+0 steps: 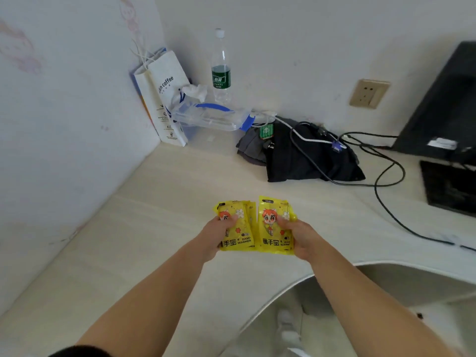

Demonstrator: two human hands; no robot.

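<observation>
At the centre of the frame, over the pale desk [154, 228], two yellow hand-warmer packets are held side by side. The left packet [243, 224] is pinched by the left hand [219, 235], thumb on its face. The right packet [271, 228] is pinched likewise by the right hand [300, 237]. Farther up, a dark bag [309, 161] and a water bottle [221, 70] are seen.
</observation>
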